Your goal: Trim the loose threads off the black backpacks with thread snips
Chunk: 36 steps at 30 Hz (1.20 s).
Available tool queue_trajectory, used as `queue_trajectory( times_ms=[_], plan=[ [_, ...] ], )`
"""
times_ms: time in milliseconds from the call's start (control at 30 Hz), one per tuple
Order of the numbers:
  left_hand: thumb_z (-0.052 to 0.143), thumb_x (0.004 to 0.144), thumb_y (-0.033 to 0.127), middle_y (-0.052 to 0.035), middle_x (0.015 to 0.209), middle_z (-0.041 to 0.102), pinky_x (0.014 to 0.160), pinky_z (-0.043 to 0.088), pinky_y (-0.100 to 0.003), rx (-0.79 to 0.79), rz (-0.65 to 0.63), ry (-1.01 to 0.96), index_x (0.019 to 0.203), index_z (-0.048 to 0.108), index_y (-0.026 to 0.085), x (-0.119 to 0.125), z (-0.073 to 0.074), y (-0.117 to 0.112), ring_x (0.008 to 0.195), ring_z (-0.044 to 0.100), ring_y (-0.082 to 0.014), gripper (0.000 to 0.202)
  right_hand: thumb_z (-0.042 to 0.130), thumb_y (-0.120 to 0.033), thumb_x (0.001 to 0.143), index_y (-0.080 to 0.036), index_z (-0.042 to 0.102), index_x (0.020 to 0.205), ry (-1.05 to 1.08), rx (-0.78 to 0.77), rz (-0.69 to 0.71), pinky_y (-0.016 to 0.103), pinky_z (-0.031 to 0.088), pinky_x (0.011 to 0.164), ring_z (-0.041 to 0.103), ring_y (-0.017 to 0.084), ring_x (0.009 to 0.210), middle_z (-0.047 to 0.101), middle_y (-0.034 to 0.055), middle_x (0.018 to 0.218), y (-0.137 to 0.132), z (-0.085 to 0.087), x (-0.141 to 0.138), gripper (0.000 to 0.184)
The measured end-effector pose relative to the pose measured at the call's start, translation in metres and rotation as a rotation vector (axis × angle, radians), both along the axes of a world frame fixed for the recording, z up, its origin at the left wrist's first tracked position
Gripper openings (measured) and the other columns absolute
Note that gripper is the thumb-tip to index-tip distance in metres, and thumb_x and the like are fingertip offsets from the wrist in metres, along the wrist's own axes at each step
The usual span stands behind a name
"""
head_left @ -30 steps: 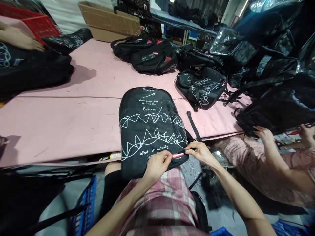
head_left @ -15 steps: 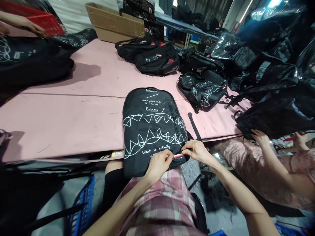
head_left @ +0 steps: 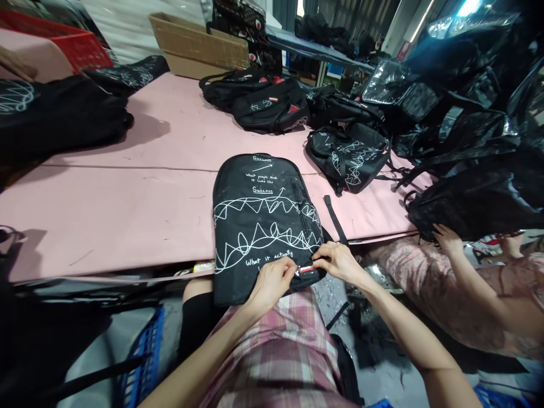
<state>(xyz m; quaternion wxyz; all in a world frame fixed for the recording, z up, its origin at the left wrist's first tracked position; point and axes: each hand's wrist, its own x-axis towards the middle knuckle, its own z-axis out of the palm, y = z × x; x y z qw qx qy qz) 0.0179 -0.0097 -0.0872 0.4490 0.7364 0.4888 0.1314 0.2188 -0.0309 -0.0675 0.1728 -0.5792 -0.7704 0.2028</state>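
A black backpack [head_left: 263,226] with white lettering and zigzag line drawings lies face up, its lower end over the table edge at my lap. Near its lower right corner is a small red and white label [head_left: 306,268]. My left hand [head_left: 272,283] is closed in a pinch at the label's left end; what lies between the fingertips is too small to make out. At the label's other end, my right hand [head_left: 340,263] pinches the backpack's fabric by its right edge. A black strap [head_left: 335,220] sticks out beyond that hand.
More black backpacks [head_left: 272,107] lie across the pink table [head_left: 106,221]. A cardboard box [head_left: 199,45] and a red crate [head_left: 80,45] stand behind. At right, a co-worker's hand [head_left: 448,238] touches a dark bag [head_left: 480,198]. A blue basket [head_left: 144,357] sits below left.
My left hand has shifted slightly left, away from the label, and more of the label's left end shows. My right hand stays put. At far left, another person's hand and bag have moved.
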Motion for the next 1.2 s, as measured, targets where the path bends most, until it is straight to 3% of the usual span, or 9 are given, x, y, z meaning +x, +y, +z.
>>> queue_trajectory(
  times_ms=[267,467,533,667,833,933,1000,1100,1200],
  plan=[
    [0.025,0.088,0.028,0.0015,0.061,0.056,0.058,0.037,-0.023,0.069,-0.017,-0.017,0.08,0.056,0.019,-0.002,0.007,-0.005,0.055,0.055,-0.0124,0.033,0.063,-0.022,0.078,-0.022,0.068,0.079,0.146,-0.07,-0.042,0.024,0.04,0.07,0.058,0.014,0.078,0.068,-0.0017,0.082,0.001,-0.005,0.002,0.005],
    [0.035,0.087,0.035,0.0013,0.059,0.057,0.057,0.034,-0.022,0.096,-0.052,0.022,0.079,0.057,0.019,0.0,0.004,-0.003,0.057,0.054,-0.0132,0.028,0.05,-0.026,0.086,-0.019,0.066,0.081,-0.236,0.213,0.062,0.028,0.034,0.061,0.048,0.017,0.073,0.062,0.0048,0.076,-0.016,0.009,-0.01,0.018],
    [0.04,0.084,0.035,0.0016,0.061,0.058,0.056,0.034,-0.022,0.11,-0.059,0.032,0.083,0.058,0.019,0.0,0.001,-0.003,0.058,0.055,-0.0132,0.023,0.049,-0.026,0.087,-0.019,0.066,0.082,-0.257,0.258,0.065,0.028,0.033,0.059,0.046,0.017,0.072,0.061,0.005,0.076,-0.021,0.013,-0.012,0.019],
    [0.045,0.082,0.034,0.0013,0.066,0.058,0.057,0.034,-0.022,0.157,-0.065,0.079,0.088,0.059,0.019,0.002,-0.003,-0.005,0.062,0.055,-0.0136,0.021,0.053,-0.028,0.085,-0.02,0.066,0.08,0.014,0.213,0.006,0.026,0.037,0.065,0.049,0.015,0.072,0.063,0.0026,0.076,-0.023,0.01,-0.005,0.017],
    [0.042,0.084,0.028,-0.0008,0.067,0.06,0.055,0.031,-0.024,0.222,-0.108,0.215,0.08,0.059,0.019,0.01,0.001,0.001,0.062,0.056,-0.015,0.02,0.058,-0.032,0.078,-0.019,0.065,0.084,0.592,0.07,-0.409,0.027,0.043,0.069,0.057,0.015,0.072,0.065,0.0012,0.079,-0.009,-0.017,0.01,0.016],
    [0.038,0.086,0.023,-0.0028,0.075,0.062,0.058,0.033,-0.024,0.334,-0.151,0.194,0.077,0.059,0.018,0.01,0.0,-0.002,0.065,0.056,-0.015,0.023,0.061,-0.032,0.073,-0.018,0.065,0.084,0.815,-0.023,-0.487,0.026,0.043,0.067,0.056,0.014,0.07,0.065,0.0007,0.076,-0.003,-0.037,0.005,0.019],
    [0.035,0.088,0.023,-0.0026,0.076,0.062,0.059,0.036,-0.023,0.403,-0.232,0.076,0.078,0.059,0.017,0.006,-0.003,-0.019,0.065,0.055,-0.0134,0.027,0.063,-0.034,0.07,-0.017,0.065,0.082,0.934,-0.084,-0.501,0.024,0.041,0.062,0.054,0.012,0.066,0.064,-0.0001,0.073,-0.002,-0.049,-0.003,0.02],
    [0.036,0.087,0.016,-0.001,0.074,0.062,0.065,0.041,-0.023,0.447,-0.531,-0.062,0.079,0.06,0.018,0.0,-0.006,-0.061,0.066,0.056,-0.0124,0.025,0.066,-0.038,0.068,-0.018,0.065,0.082,1.112,-0.145,-0.579,0.02,0.034,0.049,0.047,0.009,0.055,0.06,-0.0015,0.066,-0.003,-0.059,-0.012,0.025],
    [0.039,0.08,0.004,-0.0027,0.1,0.064,0.078,0.044,-0.028,0.517,-0.699,-0.026,0.106,0.057,0.022,-0.002,-0.005,-0.093,0.086,0.058,-0.016,0.037,0.069,-0.04,0.065,-0.017,0.064,0.082,1.306,-0.193,-0.608,0.019,0.03,0.045,0.044,0.007,0.053,0.059,-0.0005,0.068,-0.004,-0.061,-0.008,0.028]
  ],
)
